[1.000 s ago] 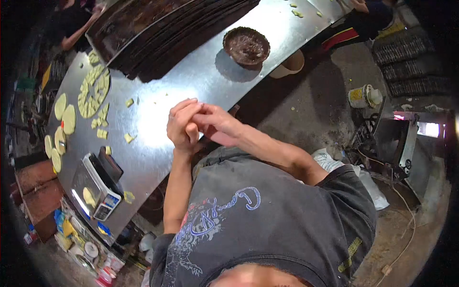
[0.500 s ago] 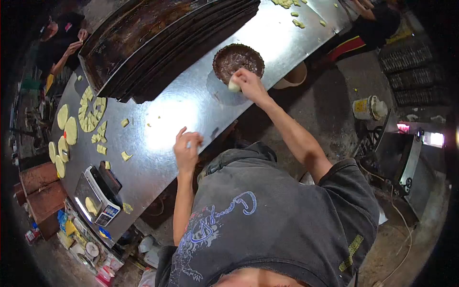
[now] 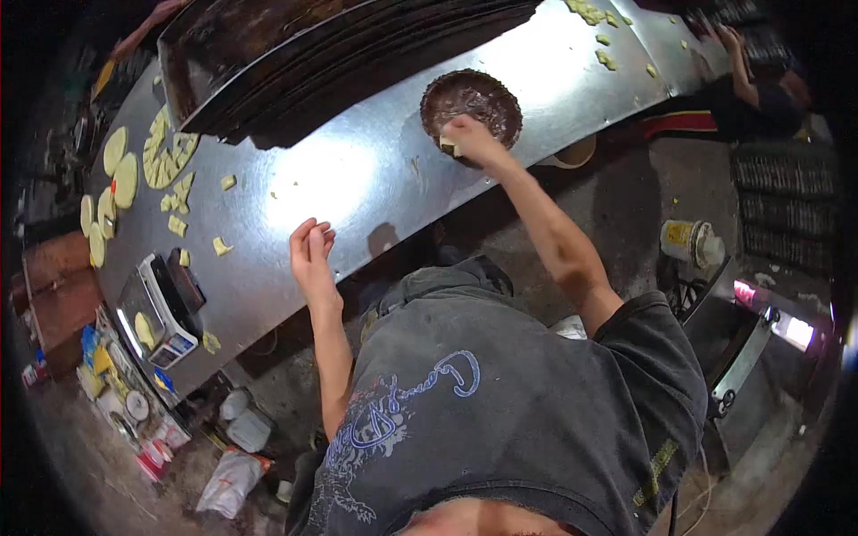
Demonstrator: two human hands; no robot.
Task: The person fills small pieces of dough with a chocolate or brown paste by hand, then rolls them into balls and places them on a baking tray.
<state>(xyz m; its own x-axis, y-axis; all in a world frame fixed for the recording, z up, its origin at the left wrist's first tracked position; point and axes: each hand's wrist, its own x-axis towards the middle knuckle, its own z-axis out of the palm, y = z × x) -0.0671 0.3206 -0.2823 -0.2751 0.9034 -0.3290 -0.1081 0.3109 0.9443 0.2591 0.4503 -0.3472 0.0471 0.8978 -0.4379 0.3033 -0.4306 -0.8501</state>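
Head view: parted since a second ago from the left hand [image 3: 313,255], which is held loosely open, the right hand [image 3: 474,141] is found clamped on a pale lump [image 3: 447,145], the dark pan [image 3: 481,96] lying beneath and beyond it, handling being left to one hand.

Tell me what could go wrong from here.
The bowl stands near the table's edge, so a bump from the right hand could shift it or even tip it off. The pale piece looks merely pinched in that hand, so it might slip loose.
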